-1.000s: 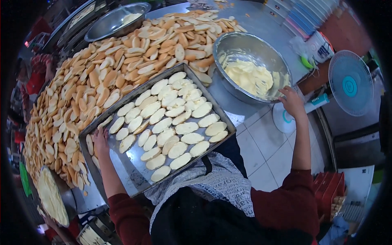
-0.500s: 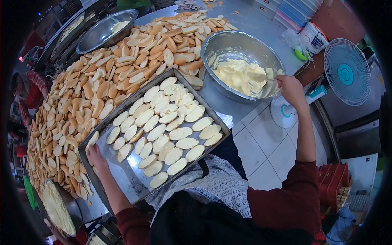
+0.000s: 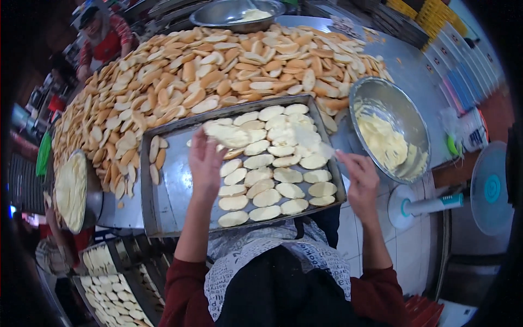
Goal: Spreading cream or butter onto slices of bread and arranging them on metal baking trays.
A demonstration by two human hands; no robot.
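My left hand (image 3: 205, 163) is closed round a cream-covered bread slice (image 3: 224, 133), held above the baking tray (image 3: 173, 188). In my right hand (image 3: 359, 177) is a spatula (image 3: 326, 150), its pale blade smeared by motion over the tray's far right part. Rows of oval bread slices (image 3: 259, 175) spread with pale cream lie on the right side of the tray. A few plain slices (image 3: 156, 154) rest along its left wall. Right of the tray stands a steel mixing bowl (image 3: 412, 110) with pale yellow cream (image 3: 384, 139) in it.
A large heap of bread slices (image 3: 212, 71) covers the table behind the tray. Another steel bowl (image 3: 210, 15) stands beyond it; a cream-filled bowl (image 3: 73, 191) is at the left. Filled trays (image 3: 114, 297) sit lower left, a fan (image 3: 490, 188) at right. Another person (image 3: 106, 41) stands far left.
My right hand has brought the spatula from the mixing bowl to over the tray. My left hand has lifted a bread slice from the tray's left side. The view has turned leftward.
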